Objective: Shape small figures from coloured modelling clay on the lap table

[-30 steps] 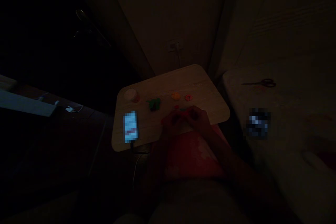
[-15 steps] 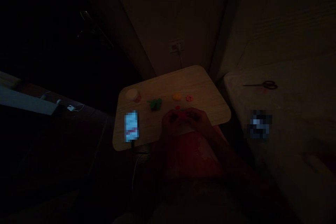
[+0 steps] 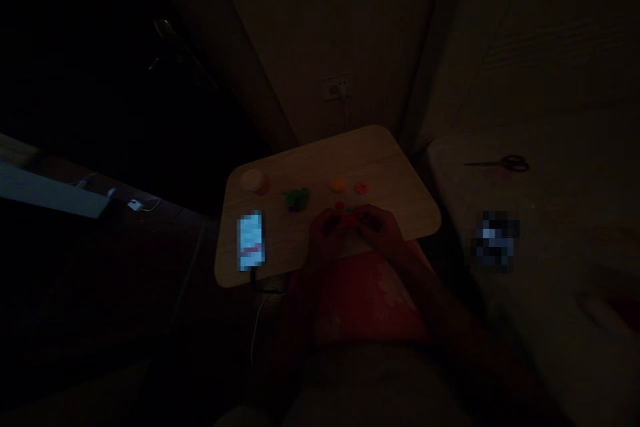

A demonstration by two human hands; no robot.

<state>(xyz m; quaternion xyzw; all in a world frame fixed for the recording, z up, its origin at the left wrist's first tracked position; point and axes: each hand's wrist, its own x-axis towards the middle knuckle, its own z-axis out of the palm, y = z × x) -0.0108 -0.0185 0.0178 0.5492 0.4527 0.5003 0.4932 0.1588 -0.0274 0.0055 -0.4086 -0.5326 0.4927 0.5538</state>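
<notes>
- The left hand [image 3: 324,230] and right hand [image 3: 379,225] pinched a red piece [image 3: 349,219] between nearly closed fingertips at the table's [image 3: 395,180] near edge.
- Beyond lay an orange lump [image 3: 337,185] and pink ring [image 3: 362,188].
- A green lump [image 3: 298,199] sat leftward.

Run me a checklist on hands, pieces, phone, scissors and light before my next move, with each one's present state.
1. Left hand and right hand both in view: ok, close together at the table's near side.
2. Grip on the red piece between them: cannot tell, too dark.
3. Green piece clear of both hands: ok, lies apart.
4. Phone on the table: ok, left of the hands.
5. Scissors on the table: not ok, they lie off to its right.
6. Lighting: not ok, very dim.
</notes>
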